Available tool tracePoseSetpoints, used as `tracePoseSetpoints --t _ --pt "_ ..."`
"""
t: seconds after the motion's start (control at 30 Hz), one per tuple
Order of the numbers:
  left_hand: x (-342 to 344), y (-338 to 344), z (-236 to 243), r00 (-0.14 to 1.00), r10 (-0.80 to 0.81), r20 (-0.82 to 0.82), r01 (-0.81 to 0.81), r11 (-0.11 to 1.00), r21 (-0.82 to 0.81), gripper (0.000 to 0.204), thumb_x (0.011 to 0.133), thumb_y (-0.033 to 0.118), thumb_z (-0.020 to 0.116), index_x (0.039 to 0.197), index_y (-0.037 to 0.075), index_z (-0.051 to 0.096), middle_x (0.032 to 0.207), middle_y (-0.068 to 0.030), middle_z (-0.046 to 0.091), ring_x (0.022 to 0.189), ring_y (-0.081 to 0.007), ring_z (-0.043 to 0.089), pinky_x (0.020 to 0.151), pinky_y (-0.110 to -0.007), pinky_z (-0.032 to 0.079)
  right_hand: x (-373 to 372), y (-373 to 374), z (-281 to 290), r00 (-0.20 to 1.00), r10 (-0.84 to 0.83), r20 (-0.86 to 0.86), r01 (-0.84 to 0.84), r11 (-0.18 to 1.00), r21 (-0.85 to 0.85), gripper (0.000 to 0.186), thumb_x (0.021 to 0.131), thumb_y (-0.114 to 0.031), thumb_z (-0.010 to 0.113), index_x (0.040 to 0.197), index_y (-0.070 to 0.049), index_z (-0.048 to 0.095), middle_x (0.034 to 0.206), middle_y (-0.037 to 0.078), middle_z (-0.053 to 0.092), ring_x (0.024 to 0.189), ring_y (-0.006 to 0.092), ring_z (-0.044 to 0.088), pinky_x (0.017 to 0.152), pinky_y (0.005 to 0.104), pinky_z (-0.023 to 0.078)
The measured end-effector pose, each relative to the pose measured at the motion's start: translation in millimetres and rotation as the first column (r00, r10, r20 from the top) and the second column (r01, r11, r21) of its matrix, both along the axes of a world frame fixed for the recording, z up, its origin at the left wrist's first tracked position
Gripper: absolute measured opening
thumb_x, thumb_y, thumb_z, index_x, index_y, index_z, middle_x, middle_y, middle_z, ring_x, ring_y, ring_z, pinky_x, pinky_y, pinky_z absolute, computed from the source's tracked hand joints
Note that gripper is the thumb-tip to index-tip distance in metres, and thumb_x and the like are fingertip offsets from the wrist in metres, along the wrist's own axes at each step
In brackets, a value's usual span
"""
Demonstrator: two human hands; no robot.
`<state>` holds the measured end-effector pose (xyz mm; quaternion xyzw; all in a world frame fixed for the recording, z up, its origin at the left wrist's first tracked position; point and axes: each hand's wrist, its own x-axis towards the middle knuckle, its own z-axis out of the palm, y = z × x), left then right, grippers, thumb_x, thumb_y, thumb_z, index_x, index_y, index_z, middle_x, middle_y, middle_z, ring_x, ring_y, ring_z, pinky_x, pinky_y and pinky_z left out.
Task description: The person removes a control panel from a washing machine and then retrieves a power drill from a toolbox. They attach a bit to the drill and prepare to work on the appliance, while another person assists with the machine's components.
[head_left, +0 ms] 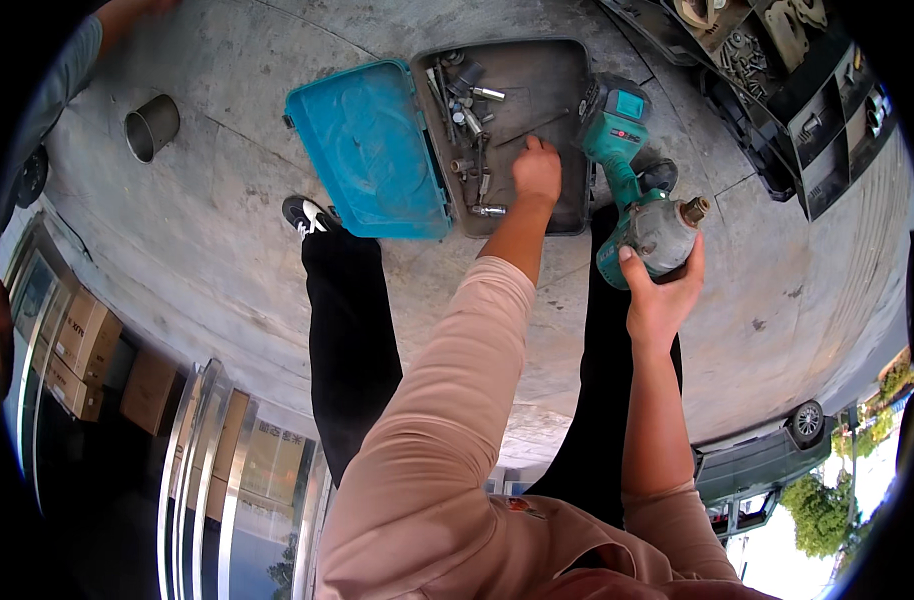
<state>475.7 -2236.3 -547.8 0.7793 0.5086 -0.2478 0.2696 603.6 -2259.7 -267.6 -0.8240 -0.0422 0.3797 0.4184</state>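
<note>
Teal body and grey metal nose on the impact wrench (642, 215), with a brass-coloured tip and a small red mark on the teal battery end. Bright turquoise lid on the tool case (369, 150), dark grey tray inside, scattered with silvery sockets and bits (469, 120). Pale pink sleeve behind the left hand (536, 172). Black trousers, black shoe with white marks. Plain grey concrete floor (227, 230), finely cracked. Dull silver metal cylinder (152, 127). Brown cardboard boxes (82, 350).
</note>
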Motion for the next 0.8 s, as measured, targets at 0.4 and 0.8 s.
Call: tracePoseSetpoints --t 0.4,0.8 --pt "-119.3 -21.9 84.3 0.851 0.519 0.081 -0.463 0.814 -0.35 0.037 0.085 0.026 0.073 0.108 0.001 0.059 0.091 -0.0225 0.068 0.087 -0.0392 0.067 0.074 -0.047 0.052 -10.4 11.0 -2.5 0.999 0.051 0.008 -0.051 0.997 -0.055 0.077 0.068 -0.008 0.079 0.136 0.004 0.046 0.122 0.012 0.058 0.11 0.0197 0.056 0.098 0.0338 0.044" --pt "-102.7 8.2 43.9 0.857 0.465 -0.221 -0.491 0.867 -0.081 0.037 0.089 0.026 0.068 0.115 0.002 0.057 0.091 -0.0185 0.072 0.083 -0.0402 0.069 0.072 -0.05 0.055 -22.0 18.5 -4.8 0.954 0.257 0.152 -0.243 0.965 -0.102 0.075 0.063 -0.009 0.08 0.131 0.001 0.051 0.12 0.013 0.059 0.111 0.0237 0.058 0.099 0.0364 0.044"
